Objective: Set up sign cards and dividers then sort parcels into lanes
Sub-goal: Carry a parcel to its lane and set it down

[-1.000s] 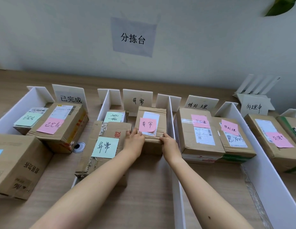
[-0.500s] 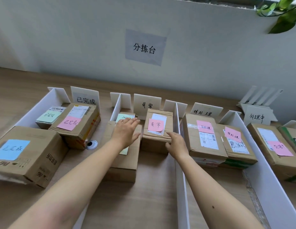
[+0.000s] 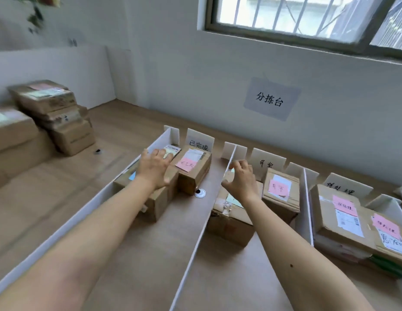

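We see left hand [image 3: 154, 169], fingers spread, empty, over brown cardboard parcel with blue note [image 3: 165, 199]; right hand [image 3: 240, 182] loosely curled, empty, above taped cardboard parcel with green note [image 3: 229, 223].

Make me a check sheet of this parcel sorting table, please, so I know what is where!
Surface: light wooden table.
Job's things: white dividers form lanes; sign cards stand at the far ends; parcels with sticky notes lie in the lanes; a stack of parcels sits at the left.
Clutter: small round white disc with a dark centre, on the table.
Grips: left grip open, fingers spread over the leftmost lane; right grip loosely curled, holding nothing, over the next lane.
Cables: nothing seen.
Surroundings: white wall, paper sign, barred window.
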Tool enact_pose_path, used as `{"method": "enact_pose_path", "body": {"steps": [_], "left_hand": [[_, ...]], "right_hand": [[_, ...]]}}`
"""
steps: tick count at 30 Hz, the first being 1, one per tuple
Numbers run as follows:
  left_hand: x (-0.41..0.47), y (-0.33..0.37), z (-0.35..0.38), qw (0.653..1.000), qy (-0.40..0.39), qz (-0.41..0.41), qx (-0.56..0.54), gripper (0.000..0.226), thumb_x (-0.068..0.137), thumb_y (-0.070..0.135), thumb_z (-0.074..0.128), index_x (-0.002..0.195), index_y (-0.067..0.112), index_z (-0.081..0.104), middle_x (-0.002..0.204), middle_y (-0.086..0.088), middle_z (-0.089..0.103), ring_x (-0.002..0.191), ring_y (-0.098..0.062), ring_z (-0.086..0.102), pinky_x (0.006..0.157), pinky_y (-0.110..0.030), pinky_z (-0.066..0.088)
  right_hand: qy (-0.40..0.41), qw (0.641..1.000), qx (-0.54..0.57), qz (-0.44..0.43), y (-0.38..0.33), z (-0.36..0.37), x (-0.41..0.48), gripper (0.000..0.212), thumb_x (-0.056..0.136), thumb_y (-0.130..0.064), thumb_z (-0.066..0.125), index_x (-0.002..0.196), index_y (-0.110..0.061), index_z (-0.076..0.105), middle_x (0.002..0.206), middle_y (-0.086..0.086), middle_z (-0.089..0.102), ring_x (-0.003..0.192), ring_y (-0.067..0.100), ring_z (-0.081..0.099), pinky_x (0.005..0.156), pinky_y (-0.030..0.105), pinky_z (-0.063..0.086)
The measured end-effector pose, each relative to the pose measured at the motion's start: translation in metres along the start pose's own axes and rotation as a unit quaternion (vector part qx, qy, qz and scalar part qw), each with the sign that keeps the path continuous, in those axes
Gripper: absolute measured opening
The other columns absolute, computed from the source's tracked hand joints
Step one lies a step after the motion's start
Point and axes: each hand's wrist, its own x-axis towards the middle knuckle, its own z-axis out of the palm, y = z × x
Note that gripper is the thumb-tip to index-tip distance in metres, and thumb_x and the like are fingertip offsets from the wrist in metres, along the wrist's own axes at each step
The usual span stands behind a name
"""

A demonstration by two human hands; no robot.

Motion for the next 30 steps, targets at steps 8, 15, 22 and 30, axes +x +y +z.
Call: {"method": "enact_pose_path", "body": {"steps": [8, 15, 22, 30], "left_hand": [[-0.128, -0.188, 0.004, 0.986, -0.006, -0.163, 0.028, 0.082, 0.077, 0.06, 0.057, 0.143, 0.023, 0.027, 0.143, -0.001, 0.036, 0.132, -0.018, 0.033, 0.105, -0.038, 0.029], [-0.264, -0.337, 0.01, 0.964, -0.036, -0.26, 0.052, 0.084, 0.076, 0.062, 0.056, 0.144, 0.023, 0.027, 0.145, -0.002, 0.037, 0.133, -0.021, 0.035, 0.103, -0.039, 0.033], [-0.383, -0.437, 0.011, 0.941, -0.039, -0.33, 0.062, 0.086, 0.075, 0.061, 0.058, 0.145, 0.022, 0.025, 0.147, -0.001, 0.036, 0.133, -0.021, 0.034, 0.103, -0.043, 0.031], [-0.444, -0.512, 0.01, 0.916, -0.036, -0.395, 0.059, 0.088, 0.075, 0.061, 0.06, 0.146, 0.024, 0.023, 0.15, 0.0, 0.032, 0.134, -0.022, 0.031, 0.101, -0.041, 0.032]], "right_hand": [[-0.022, 0.992, 0.02, -0.122, -0.197, 0.028, -0.025, 0.057, 0.078, -0.028, 0.066, 0.132, -0.018, 0.048, 0.136, 0.005, 0.046, 0.126, 0.03, 0.039, 0.102, 0.04, 0.038], [-0.055, 0.969, 0.019, -0.239, -0.365, 0.069, -0.079, 0.066, 0.078, -0.034, 0.069, 0.137, -0.023, 0.043, 0.135, 0.004, 0.047, 0.123, 0.029, 0.041, 0.101, 0.04, 0.04], [-0.073, 0.95, 0.039, -0.3, -0.491, 0.097, -0.133, 0.066, 0.078, -0.032, 0.069, 0.136, -0.021, 0.04, 0.134, 0.004, 0.048, 0.122, 0.03, 0.043, 0.097, 0.042, 0.04], [-0.094, 0.937, 0.067, -0.33, -0.579, 0.117, -0.157, 0.066, 0.078, -0.033, 0.066, 0.137, -0.02, 0.038, 0.135, 0.007, 0.046, 0.123, 0.031, 0.042, 0.097, 0.045, 0.041]]}}
